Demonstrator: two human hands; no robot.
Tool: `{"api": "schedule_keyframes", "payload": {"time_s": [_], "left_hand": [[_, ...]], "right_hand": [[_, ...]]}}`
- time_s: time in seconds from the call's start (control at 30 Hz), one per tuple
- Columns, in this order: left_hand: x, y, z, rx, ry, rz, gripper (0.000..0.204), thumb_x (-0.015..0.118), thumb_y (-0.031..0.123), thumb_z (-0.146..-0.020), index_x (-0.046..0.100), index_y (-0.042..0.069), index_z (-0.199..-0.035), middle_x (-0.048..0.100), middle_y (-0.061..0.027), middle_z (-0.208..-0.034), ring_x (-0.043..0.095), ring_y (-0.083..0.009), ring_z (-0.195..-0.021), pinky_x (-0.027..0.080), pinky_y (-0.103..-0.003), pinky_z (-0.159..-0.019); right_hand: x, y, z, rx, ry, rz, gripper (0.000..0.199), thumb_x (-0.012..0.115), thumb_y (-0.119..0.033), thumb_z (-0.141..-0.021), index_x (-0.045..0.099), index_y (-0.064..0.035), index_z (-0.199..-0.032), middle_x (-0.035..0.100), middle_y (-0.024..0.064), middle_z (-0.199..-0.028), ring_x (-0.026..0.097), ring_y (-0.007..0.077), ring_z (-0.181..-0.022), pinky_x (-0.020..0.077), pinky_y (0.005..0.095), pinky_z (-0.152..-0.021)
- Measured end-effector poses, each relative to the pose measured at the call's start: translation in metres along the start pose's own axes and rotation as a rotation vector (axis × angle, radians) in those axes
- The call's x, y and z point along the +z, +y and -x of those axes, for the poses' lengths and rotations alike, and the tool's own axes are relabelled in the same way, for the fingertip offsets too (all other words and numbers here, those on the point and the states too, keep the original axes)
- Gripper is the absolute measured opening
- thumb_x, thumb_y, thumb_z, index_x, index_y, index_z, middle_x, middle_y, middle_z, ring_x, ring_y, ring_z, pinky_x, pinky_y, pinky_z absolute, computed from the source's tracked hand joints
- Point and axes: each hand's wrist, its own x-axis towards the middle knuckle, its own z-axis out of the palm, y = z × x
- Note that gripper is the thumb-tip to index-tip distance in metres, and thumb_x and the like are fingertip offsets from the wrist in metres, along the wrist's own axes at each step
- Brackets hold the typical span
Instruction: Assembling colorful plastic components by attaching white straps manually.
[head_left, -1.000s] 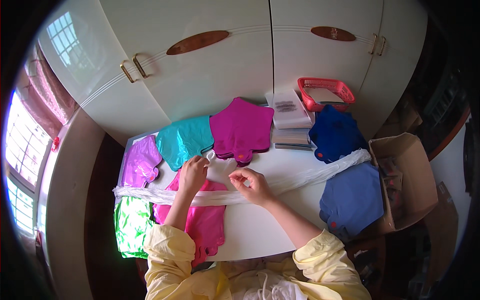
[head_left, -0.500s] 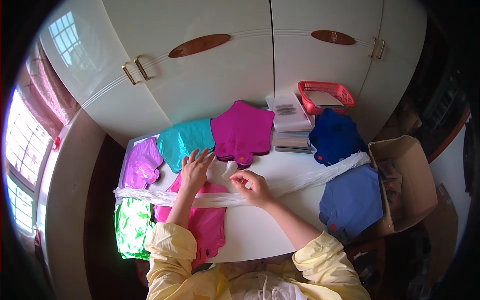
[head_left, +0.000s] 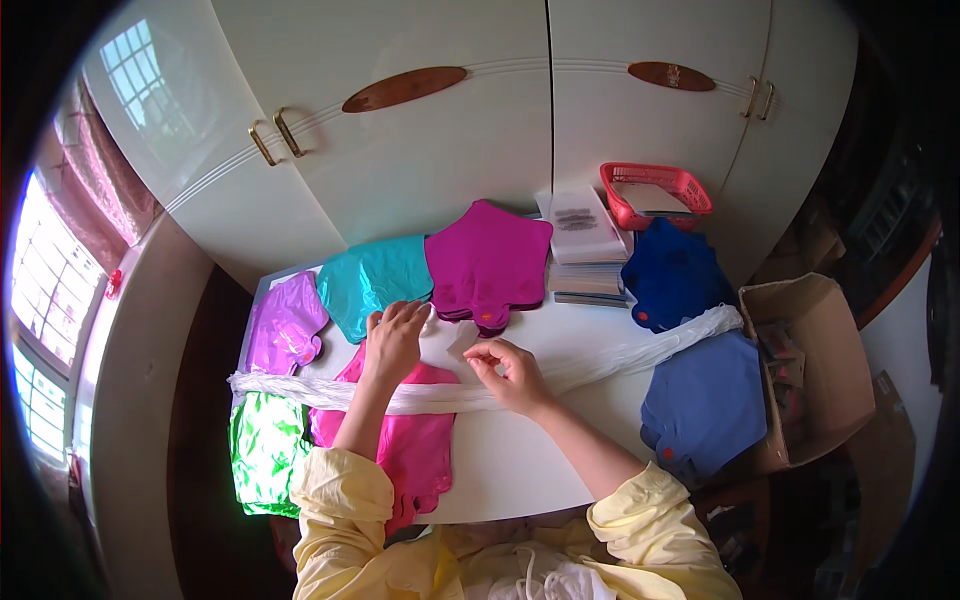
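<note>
The small pale piece (head_left: 461,341) is at the fingertips of the right grip (head_left: 512,376), and to the right of the left grip (head_left: 392,345). It is thin and tiny, so I can't tell what it is made of. The right grip is nearly closed: the thumb and first finger come close together and look like they pinch the edge of the piece. The left grip has softly bent fingers that point ahead. A bit of white (head_left: 431,317) peeks out by its tips, but I can't tell if the fingers hold it or just touch it.

The step in hand looks like careful finger work on little thin bits, over the surface (head_left: 505,460). I think the next move calls for a light, steady pinch on the right, and gentle left fingertips so nothing gets bent.

The piece seems to point ahead, away from the right grip, toward the purple-pink pile (head_left: 490,265). It is too small to be sure which way its long side runs. The long white string bundle (head_left: 650,352) is easier: it goes from left to right, past the left wrist and the right grip, and its right end is farther ahead. The bright pink pile (head_left: 425,430) lies behind the left grip, nearer the person, and the teal pile (head_left: 372,285) is just ahead of that grip.
</note>
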Motion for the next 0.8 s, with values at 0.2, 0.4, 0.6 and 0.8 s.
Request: {"api": "schedule_keyframes", "payload": {"time_s": [0.2, 0.4, 0.6, 0.8], "left_hand": [[-0.033, 0.033, -0.008, -0.079, -0.247, 0.485, 0.016, 0.054, 0.005, -0.077, 0.062, 0.006, -0.091, 0.059, -0.0091, -0.093, 0.057, -0.0284, -0.083, 0.045, -0.039, -0.071], [-0.022, 0.034, 0.008, -0.123, 0.025, 0.504, 0.007, 0.06, 0.004, -0.072, 0.059, 0.005, -0.079, 0.054, -0.0106, -0.076, 0.058, -0.026, -0.068, 0.046, -0.036, -0.06], [-0.037, 0.03, 0.015, -0.087, -0.293, 0.574, 0.008, 0.061, 0.01, -0.069, 0.061, 0.007, -0.077, 0.058, -0.0077, -0.071, 0.059, -0.0212, -0.062, 0.046, -0.032, -0.056], [-0.034, 0.029, 0.023, 0.119, -0.387, 0.594, 0.014, 0.065, 0.014, -0.067, 0.064, 0.007, -0.079, 0.059, -0.0057, -0.072, 0.06, -0.0225, -0.065, 0.048, -0.032, -0.058]], "right_hand": [[-0.014, -0.004, -0.005, -0.16, -0.091, 0.422, 0.007, 0.065, -0.009, -0.074, 0.065, -0.0071, -0.08, 0.062, 0.0047, -0.079, 0.058, 0.0211, -0.075, 0.0455, 0.0335, -0.07], [0.0, -0.008, 0.005, -0.205, -0.232, 0.502, 0.007, 0.068, -0.016, -0.071, 0.066, -0.0093, -0.071, 0.06, 0.0036, -0.073, 0.057, 0.0217, -0.076, 0.0454, 0.0357, -0.071], [0.005, 0.004, 0.011, -0.174, -0.237, 0.473, 0.006, 0.067, -0.012, -0.071, 0.066, -0.0058, -0.073, 0.058, 0.0069, -0.075, 0.058, 0.025, -0.072, 0.0481, 0.0362, -0.068], [0.007, 0.006, 0.012, -0.093, -0.26, 0.456, 0.006, 0.064, -0.009, -0.074, 0.065, -0.0043, -0.076, 0.058, 0.0103, -0.076, 0.06, 0.0288, -0.068, 0.0493, 0.0376, -0.062]]}}
